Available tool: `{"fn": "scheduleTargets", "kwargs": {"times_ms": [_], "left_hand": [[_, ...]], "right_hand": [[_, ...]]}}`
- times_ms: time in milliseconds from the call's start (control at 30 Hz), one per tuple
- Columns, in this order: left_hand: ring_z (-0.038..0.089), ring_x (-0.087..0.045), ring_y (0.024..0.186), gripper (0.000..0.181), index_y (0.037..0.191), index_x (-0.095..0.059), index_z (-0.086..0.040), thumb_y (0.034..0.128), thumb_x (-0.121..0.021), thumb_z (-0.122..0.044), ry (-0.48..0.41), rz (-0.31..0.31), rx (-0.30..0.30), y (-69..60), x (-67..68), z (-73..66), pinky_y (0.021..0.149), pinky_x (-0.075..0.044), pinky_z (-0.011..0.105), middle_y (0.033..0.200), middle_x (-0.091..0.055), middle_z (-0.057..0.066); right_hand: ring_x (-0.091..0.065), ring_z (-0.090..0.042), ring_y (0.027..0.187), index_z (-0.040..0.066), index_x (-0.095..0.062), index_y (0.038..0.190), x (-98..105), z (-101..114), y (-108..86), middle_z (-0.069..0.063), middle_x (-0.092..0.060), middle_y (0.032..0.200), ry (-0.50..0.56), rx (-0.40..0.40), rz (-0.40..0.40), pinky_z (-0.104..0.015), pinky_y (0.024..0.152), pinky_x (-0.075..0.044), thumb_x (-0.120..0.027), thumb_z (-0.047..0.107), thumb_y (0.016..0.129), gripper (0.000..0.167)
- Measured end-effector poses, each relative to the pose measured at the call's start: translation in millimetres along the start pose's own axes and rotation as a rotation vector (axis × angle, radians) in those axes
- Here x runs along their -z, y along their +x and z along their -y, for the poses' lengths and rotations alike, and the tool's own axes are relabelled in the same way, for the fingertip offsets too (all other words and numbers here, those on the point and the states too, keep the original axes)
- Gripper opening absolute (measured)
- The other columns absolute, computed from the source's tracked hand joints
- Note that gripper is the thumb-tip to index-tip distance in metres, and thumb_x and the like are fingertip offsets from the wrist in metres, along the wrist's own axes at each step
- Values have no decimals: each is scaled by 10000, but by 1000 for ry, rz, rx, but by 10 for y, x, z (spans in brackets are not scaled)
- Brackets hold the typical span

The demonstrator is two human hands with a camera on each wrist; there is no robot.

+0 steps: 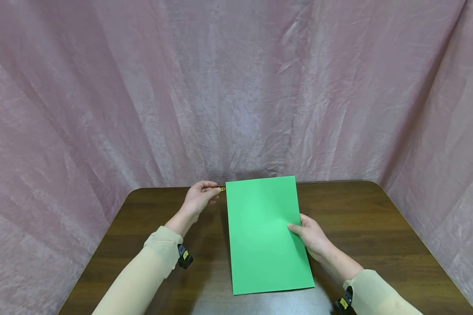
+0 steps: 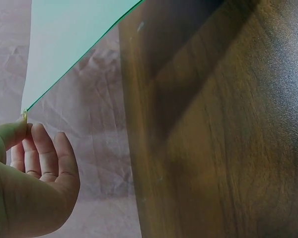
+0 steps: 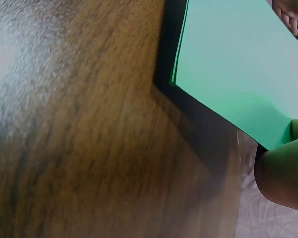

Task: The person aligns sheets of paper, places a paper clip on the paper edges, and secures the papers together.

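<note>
Green paper [image 1: 266, 236] is held up over the wooden table, its long side running away from me. Along its edge in the right wrist view, the paper [image 3: 233, 64] shows at least two layers. My right hand [image 1: 314, 236] grips its right edge, with the thumb on top and the other fingers hidden beneath. At the far left corner, my left hand [image 1: 199, 199] pinches a small yellow paper clip [image 1: 222, 189] between thumb and forefinger. In the left wrist view the clip [image 2: 25, 115] meets the paper's corner; whether it grips the sheets I cannot tell.
Brown wood grain covers the table [image 1: 362, 227], which has rounded far corners. A pink velvety curtain [image 1: 236, 87] hangs behind it and along both sides. Glare brightens the table's near part below the paper.
</note>
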State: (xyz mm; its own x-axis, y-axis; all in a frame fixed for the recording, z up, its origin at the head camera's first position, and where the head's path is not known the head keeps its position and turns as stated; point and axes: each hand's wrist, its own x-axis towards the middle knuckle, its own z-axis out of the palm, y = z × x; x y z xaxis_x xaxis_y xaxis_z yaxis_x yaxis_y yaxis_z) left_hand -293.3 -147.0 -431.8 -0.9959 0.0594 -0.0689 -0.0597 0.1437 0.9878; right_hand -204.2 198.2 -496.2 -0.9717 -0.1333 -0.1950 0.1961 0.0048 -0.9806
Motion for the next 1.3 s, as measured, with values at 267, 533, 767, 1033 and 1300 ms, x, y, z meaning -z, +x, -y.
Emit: {"fn": "scheduleTargets", "kwargs": {"times_ms": [267,533,767,1033,1300], "left_hand": [[149,-667,873,362,1300,-595,-15,996,-704,-178,-1,14,1,-12,-14,-28,793,-573,311,1060,-696,61],[166,-674,855,297,1243,-618,-23,988,-709,-145,-4,1,0,22,-15,14,785,-574,320,1140,-685,180],[163,-672,842,295,1238,-618,-26,986,-712,-148,8,-5,8,7,-12,8,759,-564,293,1073,-696,110],[163,-662,814,291,1239,-610,-21,984,-705,-125,1,-1,5,-9,-19,8,743,-561,292,1039,-693,86],[176,-667,833,312,1253,-605,-17,982,-709,-134,11,4,6,-2,-20,10,760,-566,300,1044,-687,95]], "right_hand": [[-704,-208,902,-90,-420,1474,-21,17,-23,-146,-700,1155,7,15,24,-368,761,-581,-520,64,1063,450],[-707,-205,907,-78,-420,1480,-26,21,-38,-141,-699,1165,16,12,38,-371,770,-583,-518,68,1067,450],[-703,-205,908,-88,-426,1470,-26,-9,-36,-133,-709,1149,18,14,46,-371,768,-578,-527,81,1067,449],[-698,-203,940,-96,-444,1450,-28,-33,-42,-133,-703,1164,36,3,51,-367,791,-575,-530,73,1063,431],[-699,-199,926,-111,-444,1436,-28,-44,-42,-130,-707,1153,39,10,59,-363,778,-577,-535,74,1062,427]]}}
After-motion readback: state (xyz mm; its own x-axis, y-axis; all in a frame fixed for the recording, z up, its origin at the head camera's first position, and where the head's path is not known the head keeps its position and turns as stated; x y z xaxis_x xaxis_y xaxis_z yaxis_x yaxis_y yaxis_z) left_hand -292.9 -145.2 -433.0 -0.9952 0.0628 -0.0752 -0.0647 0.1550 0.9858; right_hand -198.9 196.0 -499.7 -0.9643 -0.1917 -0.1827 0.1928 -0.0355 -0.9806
